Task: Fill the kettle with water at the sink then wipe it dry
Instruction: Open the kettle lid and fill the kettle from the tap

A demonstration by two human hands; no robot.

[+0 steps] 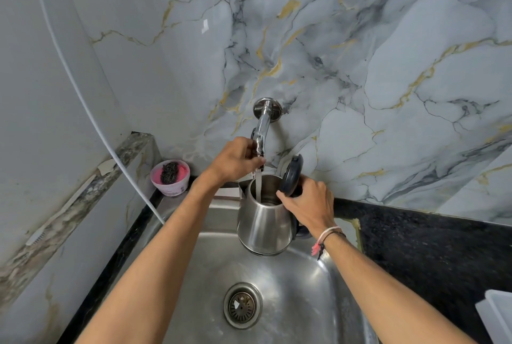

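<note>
I am midway through filling: water is running from the chrome tap (261,133) into the brushed-steel kettle (263,222), lid (291,174) open. My left hand (235,161) is curling around the tap; my right hand (307,205) is gripping the kettle's handle side above the sink (277,302). Wiping is still to come.

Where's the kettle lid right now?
In the head view, the dark lid stands flipped open on the right side of the kettle, just above the right hand and right of the tap's water stream.
</note>
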